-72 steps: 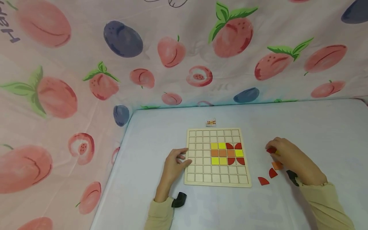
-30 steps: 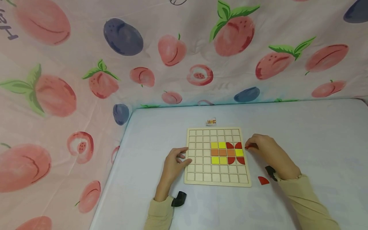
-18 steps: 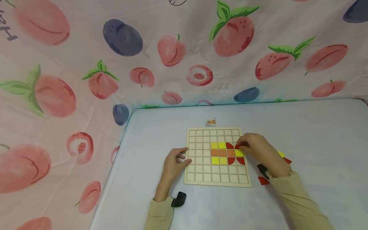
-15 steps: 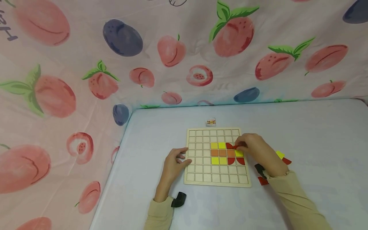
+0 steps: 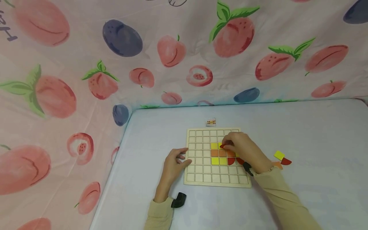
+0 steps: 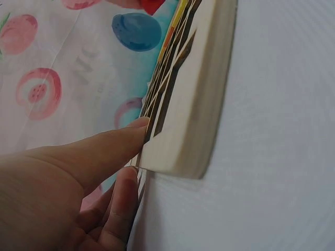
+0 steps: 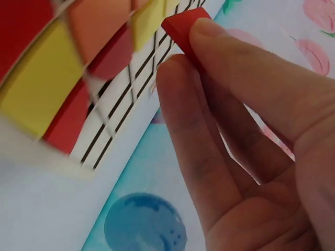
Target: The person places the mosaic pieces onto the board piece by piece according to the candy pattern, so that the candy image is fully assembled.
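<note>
My right hand [image 5: 241, 145] pinches a red quarter-circle tile [image 7: 182, 27] between thumb and fingertips, above the upper yellow tiles of the wooden grid board [image 5: 199, 184]. My left hand [image 5: 173, 163] touches the board's left edge with thumb and fingertips, fingers relaxed. On the board, yellow squares [image 5: 215, 161] flank a row of orange squares [image 5: 218, 153]. Lower red quarter-circle tiles [image 5: 231, 161] lie to their right. In the right wrist view more red tiles [image 7: 65, 117] sit in the grid. My right hand hides part of the board's right side.
Right of the board lie a loose yellow square [image 5: 279, 155], a red quarter-circle [image 5: 286, 161] and a partly covered orange tile [image 5: 277, 164]. A small pattern card [image 5: 210, 122] lies behind the board. A fruit-print cloth [image 5: 172, 80] rises behind the white tabletop [image 5: 325, 143].
My right hand has taken a red tile from the loose pieces and carried it leftward over the board, above the upper yellow squares. My left hand has stayed at the board's left edge.
</note>
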{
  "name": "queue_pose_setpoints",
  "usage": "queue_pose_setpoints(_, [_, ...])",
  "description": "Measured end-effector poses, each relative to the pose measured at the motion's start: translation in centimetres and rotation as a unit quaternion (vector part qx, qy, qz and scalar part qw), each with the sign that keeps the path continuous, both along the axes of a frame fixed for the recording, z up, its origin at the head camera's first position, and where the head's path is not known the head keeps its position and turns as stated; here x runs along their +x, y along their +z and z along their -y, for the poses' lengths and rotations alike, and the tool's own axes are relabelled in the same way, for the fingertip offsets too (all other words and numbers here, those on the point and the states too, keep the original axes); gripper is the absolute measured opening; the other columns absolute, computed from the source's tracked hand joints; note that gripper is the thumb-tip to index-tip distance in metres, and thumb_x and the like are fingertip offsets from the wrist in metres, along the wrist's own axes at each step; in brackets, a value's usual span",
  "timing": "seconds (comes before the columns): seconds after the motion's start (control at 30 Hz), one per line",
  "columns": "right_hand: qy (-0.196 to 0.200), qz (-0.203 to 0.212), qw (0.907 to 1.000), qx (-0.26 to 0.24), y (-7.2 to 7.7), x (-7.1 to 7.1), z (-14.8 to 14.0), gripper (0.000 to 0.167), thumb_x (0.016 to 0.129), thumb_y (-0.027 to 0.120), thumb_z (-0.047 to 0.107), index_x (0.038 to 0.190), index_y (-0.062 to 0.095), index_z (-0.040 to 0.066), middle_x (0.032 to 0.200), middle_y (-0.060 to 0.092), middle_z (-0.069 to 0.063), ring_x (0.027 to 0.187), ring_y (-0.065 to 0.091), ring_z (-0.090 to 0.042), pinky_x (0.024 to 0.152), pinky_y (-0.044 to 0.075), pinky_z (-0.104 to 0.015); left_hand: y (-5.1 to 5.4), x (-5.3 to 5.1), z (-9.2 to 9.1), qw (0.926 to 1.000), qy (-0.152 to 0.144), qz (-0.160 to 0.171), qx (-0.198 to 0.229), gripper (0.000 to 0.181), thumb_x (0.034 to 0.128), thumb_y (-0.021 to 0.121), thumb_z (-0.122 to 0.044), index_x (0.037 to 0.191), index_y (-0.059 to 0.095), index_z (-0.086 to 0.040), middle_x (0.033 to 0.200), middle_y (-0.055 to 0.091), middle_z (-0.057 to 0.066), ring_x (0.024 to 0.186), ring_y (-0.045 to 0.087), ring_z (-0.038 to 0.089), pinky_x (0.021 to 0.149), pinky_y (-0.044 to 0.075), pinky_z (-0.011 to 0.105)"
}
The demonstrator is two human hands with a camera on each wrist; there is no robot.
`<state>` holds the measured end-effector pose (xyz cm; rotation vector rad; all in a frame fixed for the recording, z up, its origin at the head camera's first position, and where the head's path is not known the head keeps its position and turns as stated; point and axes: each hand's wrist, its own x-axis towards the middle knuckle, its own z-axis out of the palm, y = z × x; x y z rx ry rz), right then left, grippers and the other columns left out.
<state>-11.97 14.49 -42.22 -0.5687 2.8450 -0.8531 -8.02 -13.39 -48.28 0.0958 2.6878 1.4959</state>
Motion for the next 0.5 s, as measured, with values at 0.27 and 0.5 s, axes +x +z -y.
queue_pose_setpoints(0.27, [0.024, 0.005, 0.9995, -0.022, -0.3, -0.6, 1.8, 0.011, 0.087, 0.073, 0.002, 0.098, 0.076, 0.004, 0.096, 0.073, -0.007, 0.091, 0.066, -0.023, 0.083, 0.056, -0.040, 0.0, 0.1, 0.0, 1.0000, 0.004, 0.002, 0.002, 0.047, 0.0821, 0.081, -0.010, 0.127, 0.067, -0.010, 0.106, 0.062, 0.005, 0.092, 0.057, 0.015, 0.073, 0.050, 0.021])
queue_pose_setpoints(0.5, [0.042, -0.010, 0.9989, -0.019, -0.5, -1.2, 2.7, 0.009, 0.088, 0.072, 0.002, 0.096, 0.076, 0.005, 0.095, 0.073, -0.007, 0.089, 0.067, -0.024, 0.082, 0.056, -0.039, 0.0, -0.1, -0.1, 1.0000, 0.004, 0.005, 0.003, 0.047, 0.0823, 0.081, -0.010, 0.127, 0.067, -0.011, 0.106, 0.062, 0.005, 0.093, 0.058, 0.015, 0.073, 0.050, 0.020])
